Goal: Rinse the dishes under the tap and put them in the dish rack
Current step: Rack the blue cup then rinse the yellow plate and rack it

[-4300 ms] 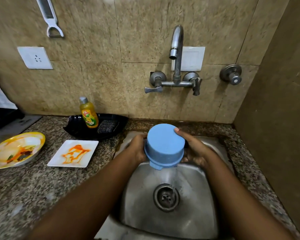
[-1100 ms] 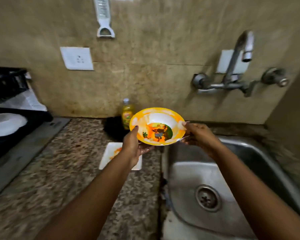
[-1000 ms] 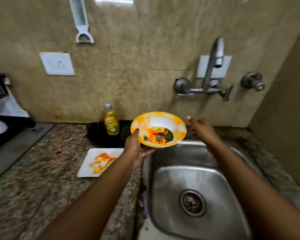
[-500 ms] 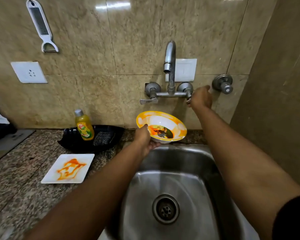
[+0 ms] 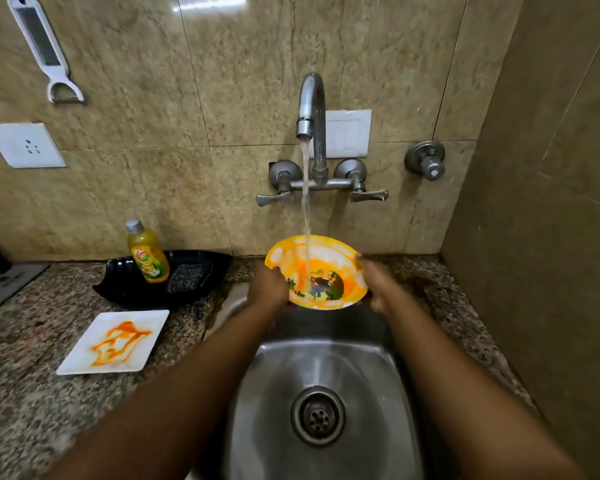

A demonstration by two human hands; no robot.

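Note:
A yellow bowl (image 5: 329, 261) smeared with orange sauce, with a picture on its bottom, is held over the back of the steel sink (image 5: 371, 393). My left hand (image 5: 269, 289) grips its left rim and my right hand (image 5: 378, 284) grips its right rim. Water runs from the tap (image 5: 311, 109) straight into the bowl. A white square plate (image 5: 118, 341) with orange sauce lies on the granite counter to the left of the sink. The dish rack is out of view.
A black tray (image 5: 125, 282) behind the plate holds a yellow dish-soap bottle (image 5: 148, 252) and a scrub pad (image 5: 186, 277). A wall (image 5: 548, 202) closes in on the right. A peeler (image 5: 44, 50) and a socket (image 5: 25, 145) are on the tiled wall.
I swapped the blue container for the yellow bowl and carried it over the sink. My right hand left the tap handle and took the bowl's right rim. Water now flows.

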